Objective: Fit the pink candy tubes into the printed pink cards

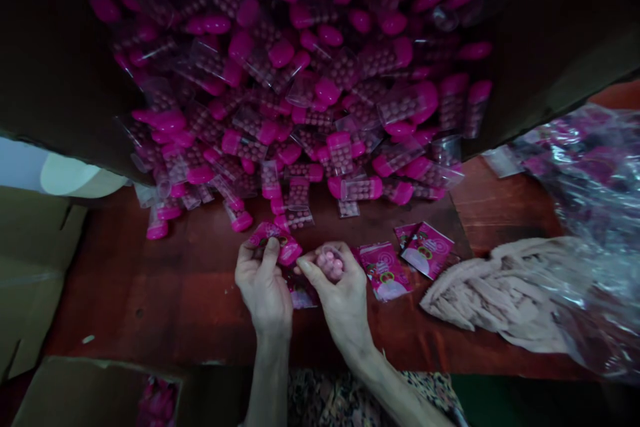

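My left hand point(264, 290) pinches a pink printed sachet point(265, 235) at its upper edge, with a magenta cap point(289, 252) showing beside it. My right hand point(340, 297) grips a clear tube of pink candy balls point(330, 265), whose end is hidden by my fingers. The tube sits right next to the sachet. Two more printed sachets point(385, 271) point(427, 250) lie flat to the right of my right hand. A large heap of clear, magenta-capped tubes point(300, 127) spreads just above my hands.
The heap lies in an open cardboard box point(60, 73) beyond a reddish wooden table point(150, 300). A crumpled beige cloth point(500, 297) and a clear plastic bag point(595, 213) lie at the right. A lower cardboard box point(95, 397) holds pink items.
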A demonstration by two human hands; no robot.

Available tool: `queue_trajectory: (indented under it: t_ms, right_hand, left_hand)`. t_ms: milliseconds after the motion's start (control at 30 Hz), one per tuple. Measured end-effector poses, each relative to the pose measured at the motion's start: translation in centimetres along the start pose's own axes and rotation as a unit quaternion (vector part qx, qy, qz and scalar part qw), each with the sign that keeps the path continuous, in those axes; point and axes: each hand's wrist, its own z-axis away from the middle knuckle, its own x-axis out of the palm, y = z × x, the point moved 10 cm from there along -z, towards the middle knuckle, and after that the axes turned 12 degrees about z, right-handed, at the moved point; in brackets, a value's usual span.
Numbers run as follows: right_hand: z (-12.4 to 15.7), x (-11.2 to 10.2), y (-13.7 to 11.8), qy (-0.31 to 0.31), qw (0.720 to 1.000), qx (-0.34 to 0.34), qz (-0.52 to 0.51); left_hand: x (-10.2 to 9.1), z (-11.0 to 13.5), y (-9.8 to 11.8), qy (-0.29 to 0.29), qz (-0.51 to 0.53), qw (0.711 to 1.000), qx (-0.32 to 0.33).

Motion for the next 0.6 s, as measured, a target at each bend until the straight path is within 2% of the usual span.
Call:
queue_trajectory:
  t_ms: [167, 267, 367, 467, 533, 600]
  right_hand:
    - [-0.1, 0.2, 1.2, -0.046, 0.999, 0.011, 0.005]
    - [-0.2, -0.2, 1.3, -0.040, 0.998, -0.010, 0.040]
    - [-0.7, -0.8, 0.6, -0.015, 0.995, -0.049, 0.085]
    - [-1.3, -0.6, -0.6, -0.036, 0.987, -0.090, 0.129]
    - [-1.3, -0.1, -1.5, -0.071, 0.975, -0.121, 0.169]
    - [-1.3, 0.4, -2.0, -0.091, 0.967, -0.141, 0.190]
  left_hand:
    - [0.0, 0.1, 1.4, -0.031, -0.119, 0.986, 0.108]
    - [0.8, 0.4, 1.4, -0.102, -0.194, 0.967, 0.128]
    - [1.6, 0.7, -0.4, -0.204, -0.218, 0.954, 0.036]
    - [2.7, 1.9, -2.7, -0.316, -0.172, 0.928, -0.095]
    - [3.0, 2.2, -3.0, -0.324, -0.185, 0.922, -0.104]
    - [2.4, 1.7, -2.8, -0.258, -0.211, 0.940, -0.076]
